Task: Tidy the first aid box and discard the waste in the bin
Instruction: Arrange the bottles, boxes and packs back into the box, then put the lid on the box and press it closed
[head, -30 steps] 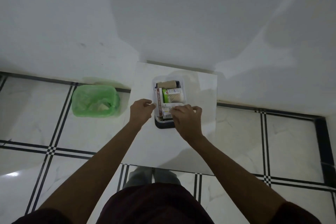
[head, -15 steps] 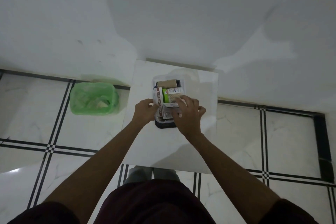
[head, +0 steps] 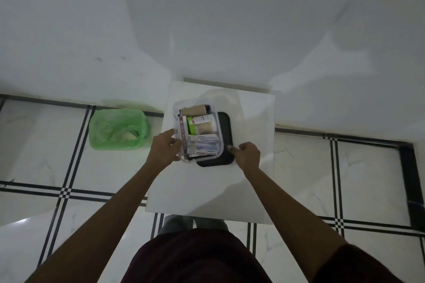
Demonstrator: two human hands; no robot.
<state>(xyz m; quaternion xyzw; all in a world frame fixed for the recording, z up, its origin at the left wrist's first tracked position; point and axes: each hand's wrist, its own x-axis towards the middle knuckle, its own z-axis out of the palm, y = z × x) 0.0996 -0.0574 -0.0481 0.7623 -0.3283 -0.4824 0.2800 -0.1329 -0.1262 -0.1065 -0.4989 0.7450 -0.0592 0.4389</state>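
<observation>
A clear plastic first aid box (head: pixel 219 108) stands on the white table (head: pixel 250 108), packed with a tan bandage roll (head: pixel 193 110), a green and white tube box (head: pixel 202 120), a long carton on its left side and flat sachets (head: pixel 203 145). My left hand (head: pixel 164 148) grips the box's left front corner. A black lid (head: pixel 226 135) lies under the box and sticks out to its right. My right hand (head: pixel 246 153) holds the lid's front right edge with pinched fingers. A green bin (head: pixel 117 130) holding crumpled waste sits on the floor to the left.
The white wall rises right behind the table. White floor tiles with black lines surround it. My legs stand close to the table's front edge (head: pixel 207 216).
The clear box has shifted left off the black lid, which now shows on the right. My right hand left the box's contents and moved right to the lid's edge.
</observation>
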